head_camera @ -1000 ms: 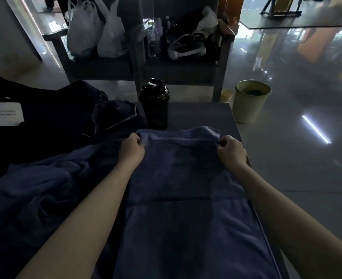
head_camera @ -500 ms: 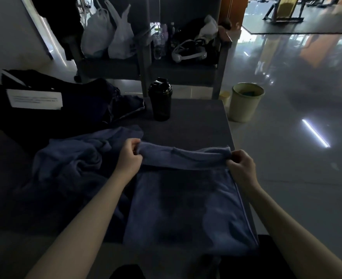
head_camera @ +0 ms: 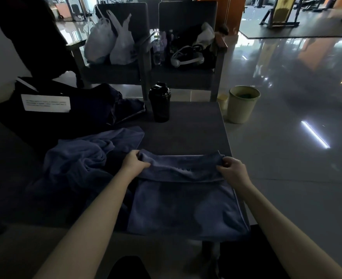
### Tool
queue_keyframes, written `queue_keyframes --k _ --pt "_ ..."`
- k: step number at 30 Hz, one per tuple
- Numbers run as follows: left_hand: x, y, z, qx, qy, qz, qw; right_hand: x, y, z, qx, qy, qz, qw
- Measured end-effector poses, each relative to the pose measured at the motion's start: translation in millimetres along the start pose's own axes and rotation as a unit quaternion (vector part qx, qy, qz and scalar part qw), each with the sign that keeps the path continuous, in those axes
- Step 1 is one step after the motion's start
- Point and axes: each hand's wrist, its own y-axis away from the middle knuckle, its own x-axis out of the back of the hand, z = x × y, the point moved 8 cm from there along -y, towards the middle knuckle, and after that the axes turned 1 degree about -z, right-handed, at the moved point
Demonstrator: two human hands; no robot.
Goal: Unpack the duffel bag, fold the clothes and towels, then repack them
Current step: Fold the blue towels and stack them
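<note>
Two grips: left hand and right hand each pinch a towel corner by the desk's right edge. Risk: an uneven pull skews the fold.

Left hand and right hand each pinch a far corner of the blue towel, far edge lifted and folded toward the person. Towel lies flat on the dark counter at its right edge. Second blue towel crumpled just left, touching. Black shaker bottle upright further back. Dark duffel bag far left, white label on it. Green bin on the floor right of the counter.
</note>
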Motion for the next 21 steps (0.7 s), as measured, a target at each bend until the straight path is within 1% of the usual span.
queue_keyframes --k 1,3,6,10,12,15,17,19,21 --pt "3 4 3 -0.023 0.002 -0.011 1.000 4 1 -2 0.014 -0.027 0.004 1.000" --pt "10 17 7 -0.066 -0.012 -0.036 0.997 11 5 -1 0.036 -0.039 0.011 0.999" --pt "20 41 8 -0.114 -0.032 -0.061 0.991 17 18 4 0.044 -0.028 0.007 0.999" --pt "34 64 2 -0.149 -0.108 -0.057 0.981 18 42 7 0.063 0.002 -0.015 0.998" --pt "37 75 -2 -0.160 -0.154 -0.048 0.974 17 54 4 0.108 0.039 -0.015 0.993" --pt "35 90 -7 -0.167 -0.206 -0.027 0.964 15 69 8 0.178 0.113 -0.019 0.977" --pt "29 98 -14 -0.156 -0.228 -0.035 0.961 15 76 18 0.187 0.178 -0.026 0.966" --pt "21 105 -23 -0.140 -0.244 -0.062 0.958 16 80 28 0.186 0.237 -0.034 0.953" --pt "15 110 -30 -0.126 -0.259 -0.084 0.954 20 88 31 0.182 0.275 -0.037 0.943"
